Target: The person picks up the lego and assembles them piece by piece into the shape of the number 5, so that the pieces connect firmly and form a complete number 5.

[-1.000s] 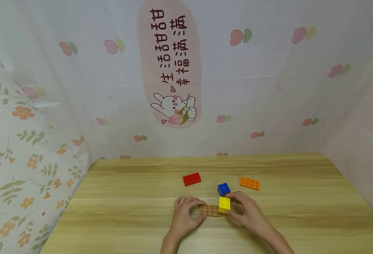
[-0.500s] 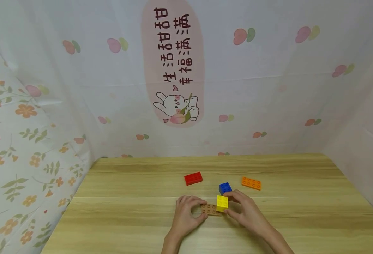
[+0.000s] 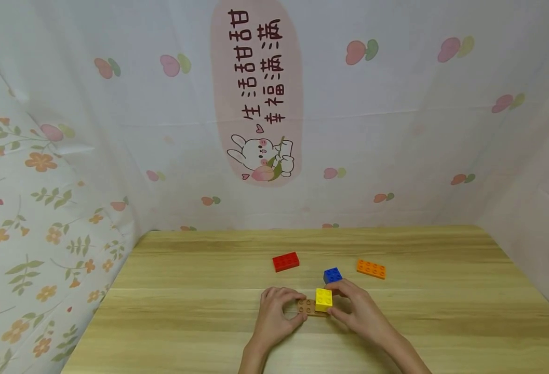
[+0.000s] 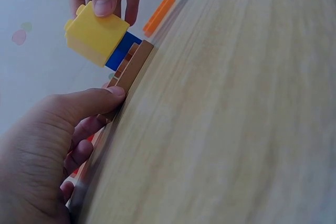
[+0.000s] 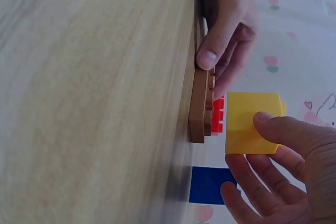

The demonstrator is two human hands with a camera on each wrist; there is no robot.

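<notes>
While gripping brown baseplate (image 3: 309,307) in left hand (image 3: 276,316), pinches yellow four-stud brick (image 3: 323,300) in right hand (image 3: 358,307), just above baseplate's free end!

Lettering (image 3: 243,53) — 生活甜甜, 幸福满满 — on a pink patch (image 3: 294,67), white cloth (image 3: 372,130)

Printed cloth (image 3: 372,130) behind wooden table (image 3: 185,306)

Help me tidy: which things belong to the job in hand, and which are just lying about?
Seemingly in use:
yellow brick, pinched by the right hand
brown plate, pinched by the left hand

Apparently lying about:
red brick
blue brick
orange plate
</notes>
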